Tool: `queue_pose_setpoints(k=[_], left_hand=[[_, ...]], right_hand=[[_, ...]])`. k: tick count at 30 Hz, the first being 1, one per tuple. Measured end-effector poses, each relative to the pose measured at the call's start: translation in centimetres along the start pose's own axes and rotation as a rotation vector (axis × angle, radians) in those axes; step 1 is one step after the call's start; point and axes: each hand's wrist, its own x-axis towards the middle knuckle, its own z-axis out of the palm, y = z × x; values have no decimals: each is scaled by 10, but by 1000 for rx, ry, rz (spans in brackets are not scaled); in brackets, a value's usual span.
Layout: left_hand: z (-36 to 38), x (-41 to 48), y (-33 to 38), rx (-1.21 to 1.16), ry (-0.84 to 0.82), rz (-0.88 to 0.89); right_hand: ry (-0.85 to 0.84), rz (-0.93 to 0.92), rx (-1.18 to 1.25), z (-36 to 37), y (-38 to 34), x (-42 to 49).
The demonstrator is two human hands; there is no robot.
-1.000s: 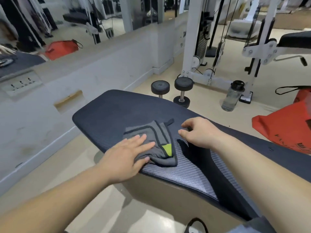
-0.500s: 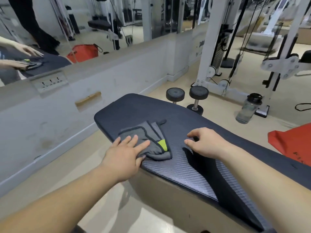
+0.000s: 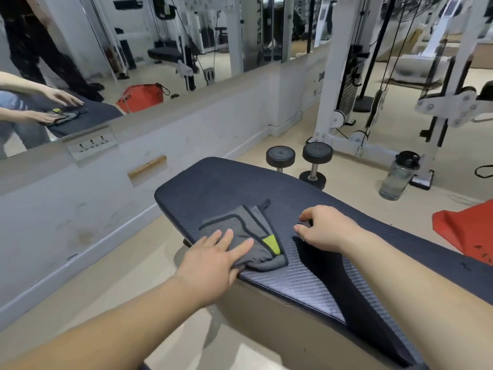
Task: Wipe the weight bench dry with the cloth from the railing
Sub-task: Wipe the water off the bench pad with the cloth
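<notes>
A folded grey cloth (image 3: pixel 248 231) with dark trim and a yellow-green tag lies on the dark ribbed pad of the weight bench (image 3: pixel 213 182), near its front edge. My left hand (image 3: pixel 213 260) lies flat on the near part of the cloth, fingers spread and pressing down. My right hand (image 3: pixel 325 228) rests on the bare pad just right of the cloth, fingers loosely curled, holding nothing.
A low wall with a mirror (image 3: pixel 160 49) runs along the left. Two dumbbells (image 3: pixel 298 158) stand on the floor beyond the bench. A clear water bottle (image 3: pixel 398 176) stands near a white cable machine (image 3: pixel 344 76). A red bag (image 3: pixel 464 228) lies at the right.
My left hand has pulled the cloth a little toward the bench's front edge. My right hand stays on the pad beside it. The camera view has shifted slightly.
</notes>
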Motion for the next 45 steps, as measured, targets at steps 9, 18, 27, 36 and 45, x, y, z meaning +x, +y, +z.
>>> queue_pose_setpoints(k=[9,18,27,36,45], left_hand=[[-15,5,99,-15,-133,76],[-34,100,98,-59,-101,-62],[-46,80,161,65,-31,262],[-55,58,181,-25,-128,358],[-50,113,186,-94,79,241]], right_hand=[[34,17,101,-21,26,-22],[118,84,50,-28,43,-45],[247,298,-50,-31,72,-122],[320,448,2,-67,123,-165],[285,439,7,-48,205,-156]])
